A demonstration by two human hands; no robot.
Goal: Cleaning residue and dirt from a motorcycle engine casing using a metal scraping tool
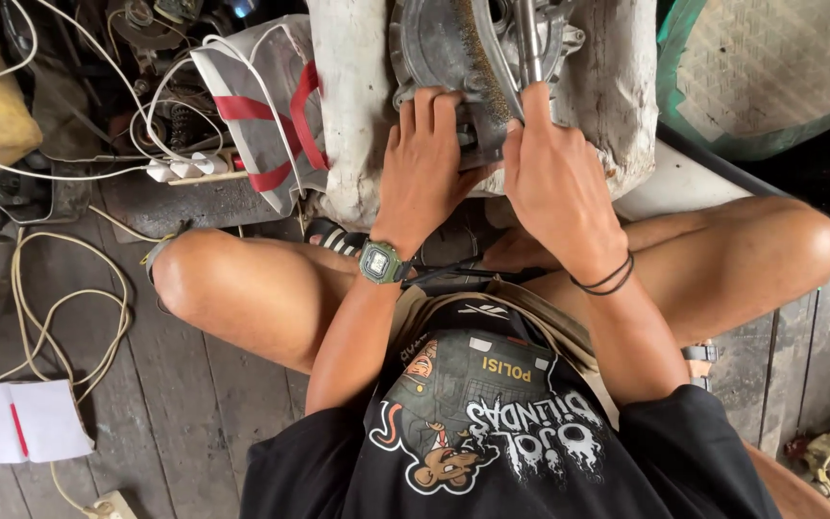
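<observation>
A grey metal engine cover (453,48), round and dirty, lies on a whitish worn block (617,86) in front of me. My left hand (425,159) rests flat on the cover's near edge, fingers together, a digital watch on its wrist. My right hand (554,178) presses at the same edge beside a thin metal rod (528,38) that rises from the cover; its index finger points up along the rod. What lies under the fingers is hidden. I sit cross-legged on a plank floor.
At the left lie white cables (60,317), a power strip (189,168), a grey bag with red straps (266,106) and metal parts (146,29). A white notebook with a red pen (16,421) is at the lower left. A green sack (761,77) stands at the upper right.
</observation>
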